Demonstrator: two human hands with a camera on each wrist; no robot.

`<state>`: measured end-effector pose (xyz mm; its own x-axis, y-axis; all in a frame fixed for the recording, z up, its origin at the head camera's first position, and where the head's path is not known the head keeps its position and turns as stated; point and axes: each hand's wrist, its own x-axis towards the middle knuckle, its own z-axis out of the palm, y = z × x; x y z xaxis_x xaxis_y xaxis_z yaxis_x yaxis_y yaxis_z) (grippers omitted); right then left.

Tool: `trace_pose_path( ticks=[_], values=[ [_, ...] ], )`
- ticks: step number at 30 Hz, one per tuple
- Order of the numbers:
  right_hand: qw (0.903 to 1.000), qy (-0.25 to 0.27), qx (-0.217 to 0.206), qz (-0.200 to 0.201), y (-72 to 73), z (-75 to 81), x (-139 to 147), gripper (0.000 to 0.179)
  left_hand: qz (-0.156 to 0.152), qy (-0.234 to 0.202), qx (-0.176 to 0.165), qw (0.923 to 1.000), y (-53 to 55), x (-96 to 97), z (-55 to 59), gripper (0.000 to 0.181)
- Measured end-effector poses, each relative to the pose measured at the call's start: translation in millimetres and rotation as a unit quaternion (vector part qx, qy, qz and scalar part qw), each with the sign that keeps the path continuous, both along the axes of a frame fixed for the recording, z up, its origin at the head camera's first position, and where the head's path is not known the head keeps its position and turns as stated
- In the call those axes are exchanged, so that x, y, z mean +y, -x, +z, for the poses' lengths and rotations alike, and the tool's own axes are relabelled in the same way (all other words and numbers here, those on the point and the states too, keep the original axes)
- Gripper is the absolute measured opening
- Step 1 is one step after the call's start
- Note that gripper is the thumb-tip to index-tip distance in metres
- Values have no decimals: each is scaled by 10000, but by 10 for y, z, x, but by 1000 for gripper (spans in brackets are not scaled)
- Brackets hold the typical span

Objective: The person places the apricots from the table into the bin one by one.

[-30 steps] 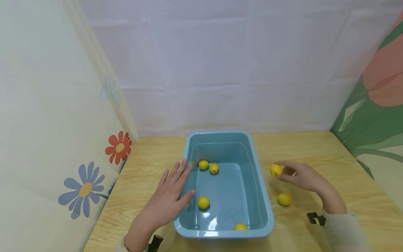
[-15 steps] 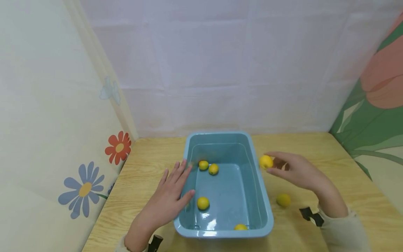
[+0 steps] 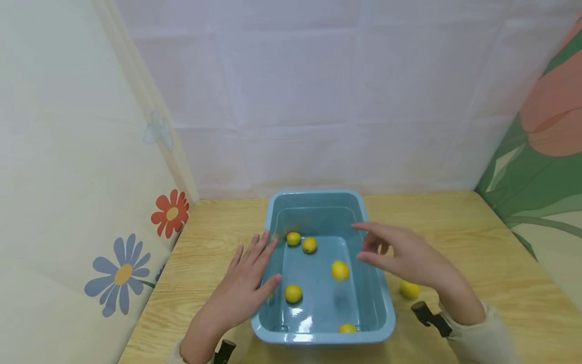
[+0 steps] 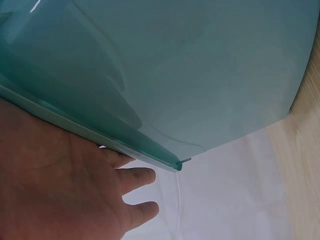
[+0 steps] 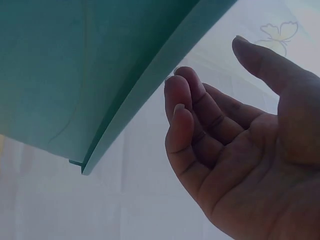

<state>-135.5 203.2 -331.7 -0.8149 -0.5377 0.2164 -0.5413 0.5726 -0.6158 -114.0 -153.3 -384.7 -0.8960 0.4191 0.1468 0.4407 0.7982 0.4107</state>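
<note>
A blue rectangular plastic tub [image 3: 318, 337] stands on the table. My left hand [image 3: 241, 293] rests on its left rim with straight, spread fingers; the rim also crosses that hand in the left wrist view. Over the right rim is my right hand [image 3: 404, 253], holding nothing, its thumb and forefinger apart and the other fingers curled loosely. A blurred small yellow fruit [image 3: 340, 271] is in the air inside the tub, with a shadow below it. Several similar fruits lie in the tub, including one yellow fruit [image 3: 293, 293] near the left wall.
Another yellow fruit [image 3: 409, 289] lies on the wooden table [image 3: 227, 217] right of the tub, partly hidden by my right hand. A white cloth wall [image 3: 282, 101] closes off the back. Flower-printed cloth hangs on both sides.
My right hand has carried a yellow fruit leftward from beside the tub to over its right rim and let it go. My left hand has stayed on the left rim.
</note>
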Motion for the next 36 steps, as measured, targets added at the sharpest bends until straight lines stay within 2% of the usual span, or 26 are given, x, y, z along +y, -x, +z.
trace_pose_path(
  ticks=[5, 13, 22, 29, 36],
  values=[
    [10000, 5, -2, 9, -2, -7, -25, 53, 0, 5, -2, 10000, 0, -1, 4, 71],
    [9998, 8, 166, -72, -18, -85, 101, 49, -18, -26, -40, 10000, 0, 0, -1, 71],
    [9977, -177, 327, -565, -42, -163, 296, 47, -32, -6, 16, 10000, 4, -5, -19, 71],
    [9958, -309, 164, -852, -56, -239, 460, 45, -52, -16, 64, 10000, 1, -6, -13, 71],
    [9922, -448, -165, -1155, -29, -401, 689, 47, -55, 7, 28, 10000, -6, -3, 1, 71]
  ],
)
